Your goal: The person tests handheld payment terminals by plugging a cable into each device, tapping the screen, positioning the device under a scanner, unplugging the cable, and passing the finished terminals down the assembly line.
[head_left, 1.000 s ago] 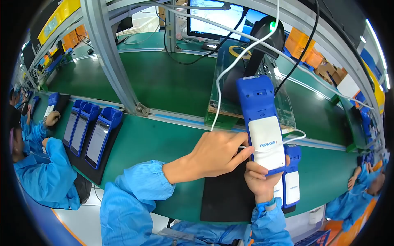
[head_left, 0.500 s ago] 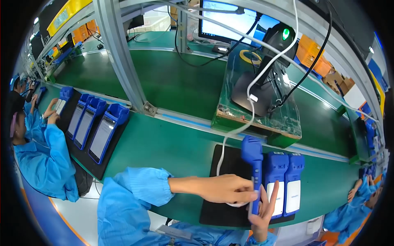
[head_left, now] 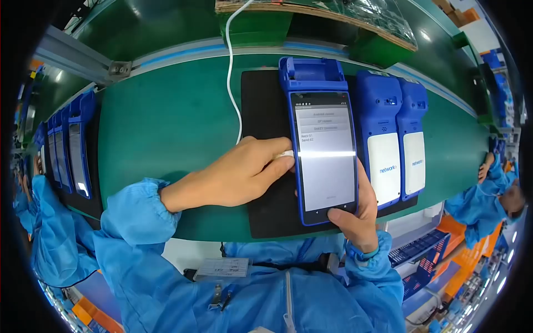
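A blue handheld payment terminal [head_left: 328,172] is tilted screen-up over a black mat [head_left: 261,100]; its lit screen shows grey buttons and text. My right hand [head_left: 363,213] grips it along the right side, with the thumb over the lower screen edge. At the terminal's left side, my left hand [head_left: 236,175] pinches the white plug [head_left: 286,155] of a cable [head_left: 230,72]. The plug touches or meets that side; how deep it sits is hidden. Two more terminals, face down with white backs, lie to the right: a nearer one [head_left: 383,166] and a farther one [head_left: 415,161].
Several blue terminals [head_left: 78,150] lie screen-up on another black mat at left, near a co-worker's blue sleeve [head_left: 55,222]. A wooden-topped green stand [head_left: 255,28] is beyond the bench edge. At right another person's hand [head_left: 486,166] rests by the table. A blue basket [head_left: 419,261] stands below.
The terminal has turned from edge-on to screen facing me, still in my right hand. My view has dropped and come closer. My left hand stays at the terminal's left side.
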A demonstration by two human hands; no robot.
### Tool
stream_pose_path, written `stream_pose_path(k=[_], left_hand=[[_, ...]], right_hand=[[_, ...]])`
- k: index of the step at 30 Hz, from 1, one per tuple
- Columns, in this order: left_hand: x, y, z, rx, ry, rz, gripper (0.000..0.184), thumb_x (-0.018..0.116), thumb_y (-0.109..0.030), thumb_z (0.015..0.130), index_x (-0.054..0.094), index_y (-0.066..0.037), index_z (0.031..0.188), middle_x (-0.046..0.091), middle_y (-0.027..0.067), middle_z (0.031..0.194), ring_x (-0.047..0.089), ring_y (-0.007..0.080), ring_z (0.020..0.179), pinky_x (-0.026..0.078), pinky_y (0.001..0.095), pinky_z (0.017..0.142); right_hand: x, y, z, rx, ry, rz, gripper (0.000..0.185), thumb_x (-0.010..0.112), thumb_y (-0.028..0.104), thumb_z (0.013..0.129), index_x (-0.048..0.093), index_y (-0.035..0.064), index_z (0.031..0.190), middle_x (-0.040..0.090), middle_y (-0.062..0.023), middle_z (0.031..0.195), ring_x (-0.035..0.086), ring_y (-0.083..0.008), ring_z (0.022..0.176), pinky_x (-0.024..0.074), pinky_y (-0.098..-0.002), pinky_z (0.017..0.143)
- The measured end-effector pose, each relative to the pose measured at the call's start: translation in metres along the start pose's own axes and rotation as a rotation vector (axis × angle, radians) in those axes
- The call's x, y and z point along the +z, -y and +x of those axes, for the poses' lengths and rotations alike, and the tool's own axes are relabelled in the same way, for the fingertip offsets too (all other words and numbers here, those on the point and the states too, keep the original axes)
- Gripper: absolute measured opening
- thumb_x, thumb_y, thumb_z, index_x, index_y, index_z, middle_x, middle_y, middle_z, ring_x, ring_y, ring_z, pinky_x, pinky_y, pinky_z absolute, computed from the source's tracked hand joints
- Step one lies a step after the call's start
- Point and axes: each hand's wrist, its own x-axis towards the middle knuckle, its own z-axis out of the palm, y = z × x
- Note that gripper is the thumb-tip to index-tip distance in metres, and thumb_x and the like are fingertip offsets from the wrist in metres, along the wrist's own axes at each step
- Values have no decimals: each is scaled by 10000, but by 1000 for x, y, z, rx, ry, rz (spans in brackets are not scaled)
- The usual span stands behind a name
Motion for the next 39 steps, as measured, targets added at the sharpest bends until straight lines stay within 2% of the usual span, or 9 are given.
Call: stream_pose_path(k=[4, 8, 11, 15, 17, 24, 27, 29, 39], left_hand=[[0, -8, 1, -100, 16, -48, 220, 484, -159, 930, 580, 31, 875, 620, 179, 708, 620, 299, 622, 452, 373, 562], [14, -5, -1, -76, -93, -125, 159, 521, -95, 900, 587, 28, 825, 599, 137, 624, 554, 162, 500, 400, 309, 469], [16, -2, -3, -2, -192, -159, 160, 544, -79, 887, 579, 15, 763, 517, 81, 518, 459, 106, 431, 329, 295, 412], [14, 2, -11, 59, -232, -29, 164, 567, -113, 887, 609, -3, 772, 461, 23, 483, 385, 54, 418, 277, 251, 397], [19, 4, -9, 152, -271, 25, 189, 637, -122, 854, 589, -19, 703, 407, 31, 422, 386, 76, 361, 254, 259, 365], [-1, 28, -20, 394, -385, 525, 271, 713, -291, 786, 541, -85, 749, 519, 58, 479, 521, 232, 388, 369, 335, 361], [-29, 32, -39, 257, -405, 763, 472, 759, -431, 693, 519, -61, 864, 556, 81, 670, 567, 262, 593, 440, 376, 514], [-49, 33, -51, 141, -324, 738, 624, 791, -484, 600, 497, -32, 913, 555, 124, 850, 563, 304, 820, 453, 418, 712], [-47, 15, -37, 140, -226, 737, 811, 813, -595, 508, 390, -89, 981, 420, 226, 1375, 390, 424, 1264, 198, 591, 1066]], right_hand=[[0, -3, 3, 7, 23, 380, 777, 665, 165, 750, 275, -86, 1373, 509, -251, 1252, 609, -291, 1051, 472, -398, 949], [7, 11, 8, 255, -87, 737, 657, 591, 205, 861, 289, -69, 1377, 476, -276, 1286, 598, -348, 1057, 478, -448, 928], [4, 10, 17, 333, 257, 913, 665, 126, 451, 978, 226, -31, 1424, 366, -278, 1381, 431, -441, 1231, 390, -529, 1006], [13, 20, 15, 423, 81, 963, 721, 144, 514, 963, 343, -59, 1353, 500, -302, 1229, 595, -444, 990, 517, -514, 796], [-6, 3, 13, 306, 331, 1104, 692, 167, 504, 974, 258, -23, 1414, 405, -282, 1346, 494, -482, 1140, 462, -533, 904], [0, 19, -17, 192, 95, 513, 705, 425, 436, 922, 261, -49, 1406, 443, -266, 1317, 498, -445, 1157, 428, -491, 961], [9, 5, -26, -360, -315, -201, 589, 529, 179, 872, 340, -21, 1393, 355, -250, 1390, 409, -403, 1238, 312, -446, 1051], [16, 32, -24, -511, -273, -1086, 622, 544, 362, 911, 396, -42, 1360, 305, -315, 1367, 410, -442, 1174, 328, -475, 995], [34, 13, -8, -407, -231, -1303, 533, 714, 139, 695, 585, 57, 1206, 428, -221, 1302, 383, -442, 1168, 313, -514, 971]])
